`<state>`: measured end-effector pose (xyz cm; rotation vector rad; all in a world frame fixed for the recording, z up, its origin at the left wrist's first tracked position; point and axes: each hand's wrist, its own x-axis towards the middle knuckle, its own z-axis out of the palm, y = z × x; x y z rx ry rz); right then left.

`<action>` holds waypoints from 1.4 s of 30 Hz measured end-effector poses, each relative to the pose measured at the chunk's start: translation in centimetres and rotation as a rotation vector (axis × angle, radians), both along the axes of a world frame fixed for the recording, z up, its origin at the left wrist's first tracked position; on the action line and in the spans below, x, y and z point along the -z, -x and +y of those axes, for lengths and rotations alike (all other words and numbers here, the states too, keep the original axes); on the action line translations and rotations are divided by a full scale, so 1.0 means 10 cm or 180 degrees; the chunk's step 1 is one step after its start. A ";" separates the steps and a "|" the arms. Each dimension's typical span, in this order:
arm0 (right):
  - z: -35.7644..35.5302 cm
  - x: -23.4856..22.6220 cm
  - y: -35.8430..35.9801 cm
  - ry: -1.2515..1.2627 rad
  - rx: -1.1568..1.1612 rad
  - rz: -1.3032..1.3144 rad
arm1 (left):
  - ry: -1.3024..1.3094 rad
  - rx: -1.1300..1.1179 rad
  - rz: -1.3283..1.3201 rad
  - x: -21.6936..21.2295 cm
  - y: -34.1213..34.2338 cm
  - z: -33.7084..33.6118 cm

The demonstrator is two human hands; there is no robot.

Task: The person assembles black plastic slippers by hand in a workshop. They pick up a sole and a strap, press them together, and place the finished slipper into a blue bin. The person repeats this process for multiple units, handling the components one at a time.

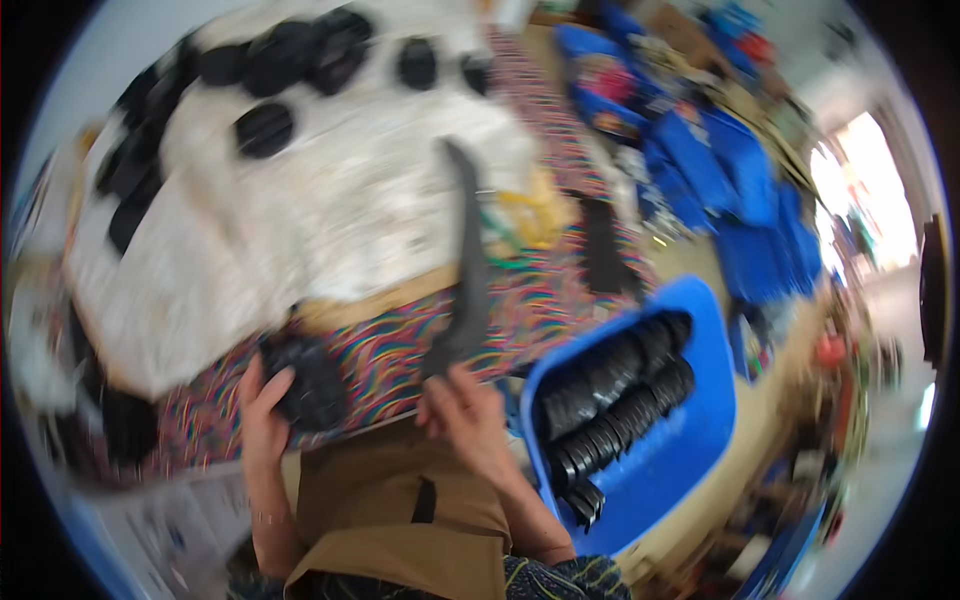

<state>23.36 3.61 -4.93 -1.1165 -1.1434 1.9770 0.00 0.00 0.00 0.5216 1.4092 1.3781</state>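
My left hand (266,412) grips the near side of a black rounded bundle (312,385) at the front edge of a table with a colourful wavy-patterned cover (375,375). The bundle's kind is blurred. My right hand (464,418) is closed by the near end of a long dark grey strip (468,250), its fingertips pinched there. The strip curves away from me over the patterned cover and onto a white sheet (330,210). Both hands are apart, in front of my brown apron (400,490).
Several black round pieces (264,130) lie on the white sheet. To my right stands a blue tub (715,400) with rows of black rolled pieces (625,420). A yellow item (535,210) and a black strip (600,245) rest near the table's right side. Blue sacks (705,165) lie beyond.
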 end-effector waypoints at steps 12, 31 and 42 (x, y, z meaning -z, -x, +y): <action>0.83 0.35 0.12 -0.0603 -0.0380 -0.0459 | -0.0402 -0.0230 -0.0774 0.87 -0.37 0.19; 0.92 0.40 0.11 -0.1823 -0.0758 -0.1852 | -0.0406 0.0148 -0.0695 0.96 -0.49 0.40; 0.95 0.42 0.05 -0.1987 -0.0887 -0.1755 | -0.0373 0.0333 -0.0330 0.87 -0.56 0.49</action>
